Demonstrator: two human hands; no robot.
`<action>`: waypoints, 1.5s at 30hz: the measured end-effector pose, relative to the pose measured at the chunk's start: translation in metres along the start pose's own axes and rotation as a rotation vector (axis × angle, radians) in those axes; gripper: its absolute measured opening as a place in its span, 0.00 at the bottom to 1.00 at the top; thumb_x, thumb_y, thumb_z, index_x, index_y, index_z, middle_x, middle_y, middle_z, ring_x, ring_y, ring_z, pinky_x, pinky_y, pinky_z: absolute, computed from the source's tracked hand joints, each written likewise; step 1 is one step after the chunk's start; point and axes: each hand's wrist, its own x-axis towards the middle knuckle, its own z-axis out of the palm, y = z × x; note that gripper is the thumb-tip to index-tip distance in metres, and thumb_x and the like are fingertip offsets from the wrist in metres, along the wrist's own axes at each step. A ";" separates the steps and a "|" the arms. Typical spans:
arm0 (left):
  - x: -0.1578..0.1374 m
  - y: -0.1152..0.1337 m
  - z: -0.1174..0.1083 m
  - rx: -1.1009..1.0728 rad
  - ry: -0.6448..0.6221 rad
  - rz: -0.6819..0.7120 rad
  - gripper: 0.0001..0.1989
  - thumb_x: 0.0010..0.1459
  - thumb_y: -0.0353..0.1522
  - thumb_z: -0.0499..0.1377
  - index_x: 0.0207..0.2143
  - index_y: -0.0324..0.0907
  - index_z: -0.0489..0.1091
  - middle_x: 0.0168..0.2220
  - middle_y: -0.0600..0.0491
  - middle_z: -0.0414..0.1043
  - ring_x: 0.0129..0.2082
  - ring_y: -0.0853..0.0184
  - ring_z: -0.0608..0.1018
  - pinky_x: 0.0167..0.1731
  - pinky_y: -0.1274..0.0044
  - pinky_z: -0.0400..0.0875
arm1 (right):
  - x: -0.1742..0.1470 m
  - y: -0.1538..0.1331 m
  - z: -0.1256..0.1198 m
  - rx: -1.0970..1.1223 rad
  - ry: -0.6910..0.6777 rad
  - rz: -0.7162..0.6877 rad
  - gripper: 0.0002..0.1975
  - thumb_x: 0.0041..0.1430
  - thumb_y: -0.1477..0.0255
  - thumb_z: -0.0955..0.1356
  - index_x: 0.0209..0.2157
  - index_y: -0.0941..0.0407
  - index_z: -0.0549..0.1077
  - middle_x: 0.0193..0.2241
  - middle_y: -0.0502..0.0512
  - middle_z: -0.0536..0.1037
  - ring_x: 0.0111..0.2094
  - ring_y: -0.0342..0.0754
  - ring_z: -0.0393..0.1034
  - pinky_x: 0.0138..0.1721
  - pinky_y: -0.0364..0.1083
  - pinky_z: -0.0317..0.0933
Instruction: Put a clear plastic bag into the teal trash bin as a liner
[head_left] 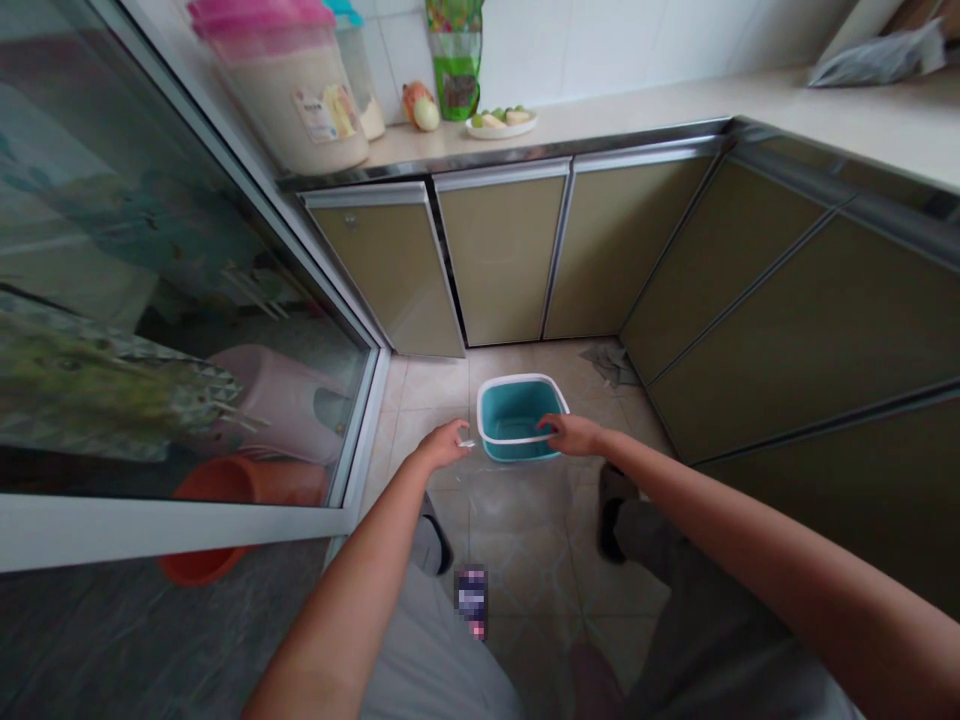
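While the right hand [576,434] has its fingers narrowed over the white rim [517,441] at the near right corner of the teal bin [517,408], the left hand [442,443] pinches a white scrap [466,444] just off the near left corner; scrap too small to identify. Bin upright on the floor [439,382], short of its far edge at the cabinet doors [502,260]. Handling, my judgement: press the rim lightly, fingers inside, thumb outside, so it doesn't tip; pinch just firmly enough, wrist low. Farther out: grey cloth [611,362] at the floor's far right corner. Tabletop [637,108], left end: pink-lidded container [315,115], onion [425,112]; plate [501,132] nearer the front edge.
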 end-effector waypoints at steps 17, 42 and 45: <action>0.007 -0.005 0.012 0.085 -0.038 0.017 0.13 0.54 0.31 0.65 0.44 0.43 0.79 0.39 0.52 0.79 0.37 0.66 0.78 0.35 0.79 0.66 | 0.095 -0.022 -0.134 0.034 0.684 0.128 0.25 0.67 0.70 0.61 0.63 0.58 0.69 0.61 0.69 0.69 0.54 0.58 0.72 0.57 0.53 0.65; 0.011 0.010 0.024 -0.092 -0.150 0.010 0.12 0.59 0.39 0.59 0.29 0.41 0.78 0.30 0.52 0.79 0.32 0.66 0.76 0.33 0.78 0.66 | -0.010 0.099 0.033 -0.042 -0.060 0.675 0.25 0.63 0.58 0.67 0.52 0.61 0.77 0.53 0.75 0.76 0.57 0.68 0.71 0.54 0.62 0.63; 0.009 0.017 0.024 -0.107 -0.134 -0.006 0.10 0.57 0.35 0.59 0.28 0.42 0.79 0.36 0.51 0.82 0.38 0.64 0.79 0.37 0.79 0.68 | -0.008 0.101 0.031 0.053 0.053 0.604 0.17 0.61 0.62 0.68 0.43 0.60 0.80 0.46 0.71 0.79 0.52 0.61 0.74 0.50 0.53 0.67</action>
